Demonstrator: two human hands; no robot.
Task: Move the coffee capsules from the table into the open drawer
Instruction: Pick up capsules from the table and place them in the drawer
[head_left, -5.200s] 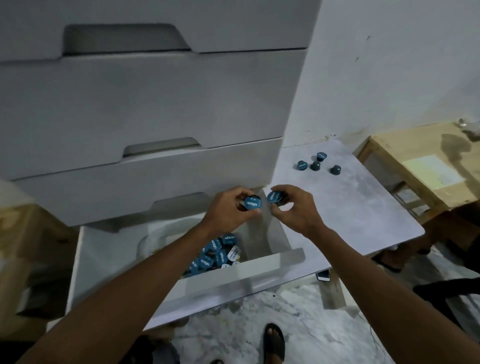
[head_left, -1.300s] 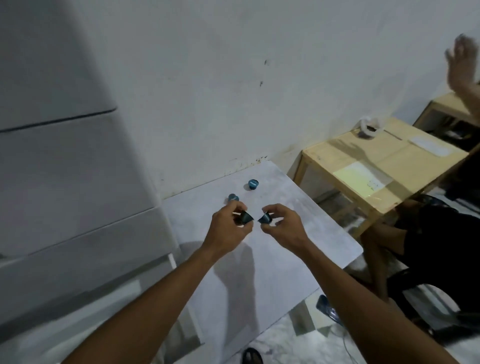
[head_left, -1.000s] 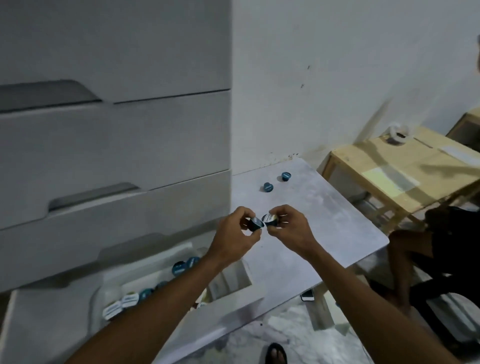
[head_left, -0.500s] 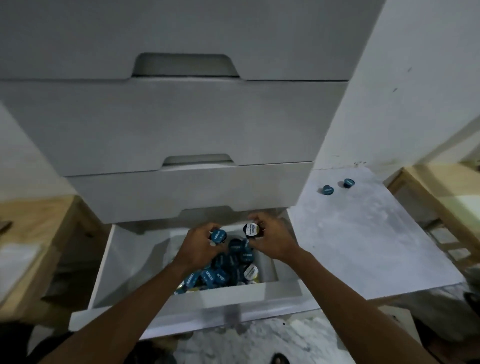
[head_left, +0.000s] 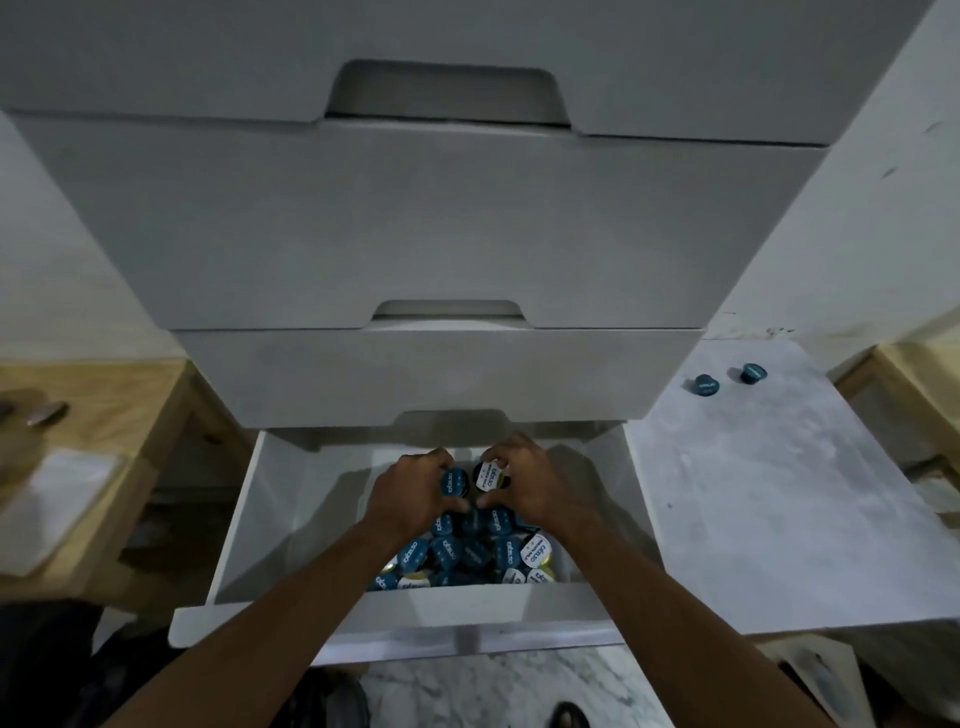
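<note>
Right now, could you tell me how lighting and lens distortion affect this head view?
Head view: dim, bluish light; the white open drawer is shadowed at its back; wide-angle bowing slants the grey cabinet fronts; the blue capsule lids stay legible.

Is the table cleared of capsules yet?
No. Two blue capsules sit on the table, outside the drawer.
</note>
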